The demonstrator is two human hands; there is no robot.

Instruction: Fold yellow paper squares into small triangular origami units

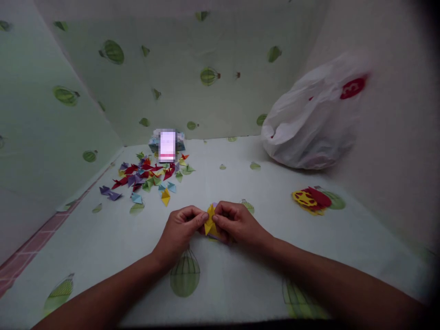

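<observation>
Between my two hands, near the middle of the table, is a small folded piece of yellow origami paper (210, 221). My left hand (185, 224) pinches its left side between thumb and fingers. On the other side my right hand (237, 221) grips it with thumb and bent forefinger. Purple paper (215, 205) shows just behind and below the yellow piece, partly covered by my fingers. A pile of small folded paper cranes (144, 174) in red, purple, green, blue and yellow lies to the left. One yellow folded piece (165, 197) sits at the pile's near edge.
A lit phone (167, 145), blurred out, leans on a patterned box (178, 143) behind the pile. Far right stands a full white plastic bag (309, 123). Yellow and red paper cutouts (311, 200) lie to the right. The white table cover (237, 183) has green balloon prints; walls enclose it.
</observation>
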